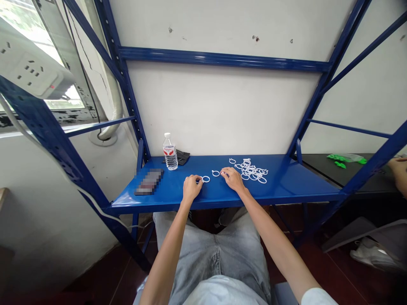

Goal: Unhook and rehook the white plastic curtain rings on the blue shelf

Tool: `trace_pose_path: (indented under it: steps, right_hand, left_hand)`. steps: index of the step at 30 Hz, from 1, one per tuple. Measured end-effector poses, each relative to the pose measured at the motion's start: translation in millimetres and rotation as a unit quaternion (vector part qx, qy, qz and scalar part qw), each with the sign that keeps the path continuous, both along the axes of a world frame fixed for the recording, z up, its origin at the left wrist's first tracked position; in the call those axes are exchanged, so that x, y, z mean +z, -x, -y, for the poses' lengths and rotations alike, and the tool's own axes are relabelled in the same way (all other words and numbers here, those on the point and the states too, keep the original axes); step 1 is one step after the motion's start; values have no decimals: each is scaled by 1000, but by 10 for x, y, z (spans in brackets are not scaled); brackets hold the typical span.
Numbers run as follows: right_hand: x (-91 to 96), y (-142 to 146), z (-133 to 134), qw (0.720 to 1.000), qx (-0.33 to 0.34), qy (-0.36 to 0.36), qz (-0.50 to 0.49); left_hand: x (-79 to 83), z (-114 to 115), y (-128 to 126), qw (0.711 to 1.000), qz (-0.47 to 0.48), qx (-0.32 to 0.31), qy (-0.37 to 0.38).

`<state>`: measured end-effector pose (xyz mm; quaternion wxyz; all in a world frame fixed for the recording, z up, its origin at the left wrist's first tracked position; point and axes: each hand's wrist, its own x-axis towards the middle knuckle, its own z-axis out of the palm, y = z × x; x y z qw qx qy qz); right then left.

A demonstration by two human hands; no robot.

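A heap of small white plastic rings [252, 170] lies on the blue metal shelf [286, 186] right of middle. My left hand [191, 187] rests on the shelf with its fingers curled, pinching one white ring [205, 179] at its fingertips. My right hand [233, 178] lies next to the heap, fingers bent down onto the shelf, its fingertips touching another loose ring [216, 173]. One more single ring [232, 161] lies behind the hand.
A water bottle [170, 151] stands at the back left before a dark folded thing [182, 156]. A blurred flat object [149, 181] lies at the left. A power strip [30, 63] hangs on the upright. Another person's hand [399, 169] shows at far right, near green parts [338, 159].
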<state>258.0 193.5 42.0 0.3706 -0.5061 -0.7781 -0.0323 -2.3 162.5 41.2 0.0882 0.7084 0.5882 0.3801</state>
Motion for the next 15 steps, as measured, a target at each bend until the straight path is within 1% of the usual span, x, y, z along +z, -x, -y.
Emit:
trace_pose_path:
  steps: [5,12,15]
  right_hand:
    - [20,3,19,1000,5,10,-8]
    - [30,5,33,1000,-19,16,11]
    - [26,-2,26,1000,-7,24,18]
  left_hand:
    - [-12,-8,2,1000,3,-1,-6]
    - [-8,-8,3,1000,6,0,-5]
    - [6,6,-2,1000,6,-1,-6]
